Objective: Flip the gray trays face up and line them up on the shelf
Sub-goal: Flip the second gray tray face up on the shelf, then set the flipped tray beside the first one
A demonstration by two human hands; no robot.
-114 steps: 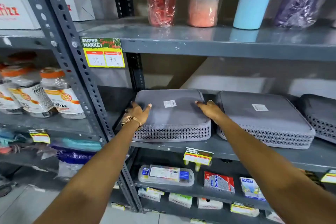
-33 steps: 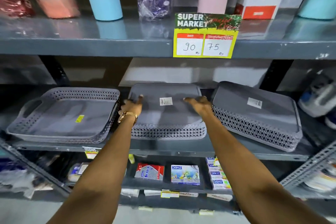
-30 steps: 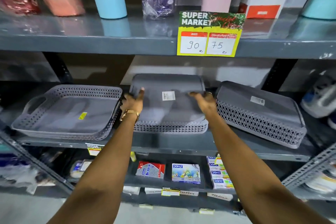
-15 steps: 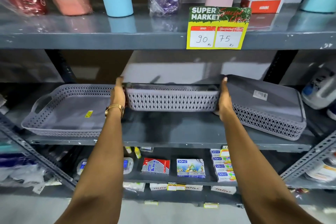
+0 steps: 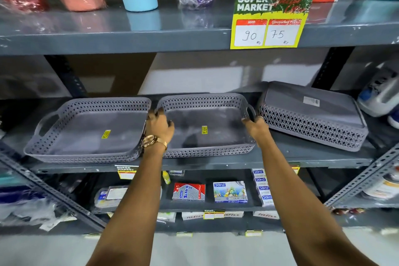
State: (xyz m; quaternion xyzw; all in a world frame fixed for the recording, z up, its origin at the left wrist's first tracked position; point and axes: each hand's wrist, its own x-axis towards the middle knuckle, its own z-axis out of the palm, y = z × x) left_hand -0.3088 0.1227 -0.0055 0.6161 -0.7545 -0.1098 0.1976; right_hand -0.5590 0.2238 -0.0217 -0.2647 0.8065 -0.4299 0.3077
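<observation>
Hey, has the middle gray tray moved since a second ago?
Yes. The middle tray lay upside down beside the still-inverted right tray; it is now flipped face up, gripped by the left hand and right hand.

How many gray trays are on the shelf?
3: left tray face up; middle tray face up, gripped by left hand and right hand; right tray upside down. Others may be off-frame.

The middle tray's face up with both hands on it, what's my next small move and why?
Probably release the middle tray and reach for the right tray: it lies face down and askew, while the left tray and middle one sit face up, side by side on the shelf.
</observation>
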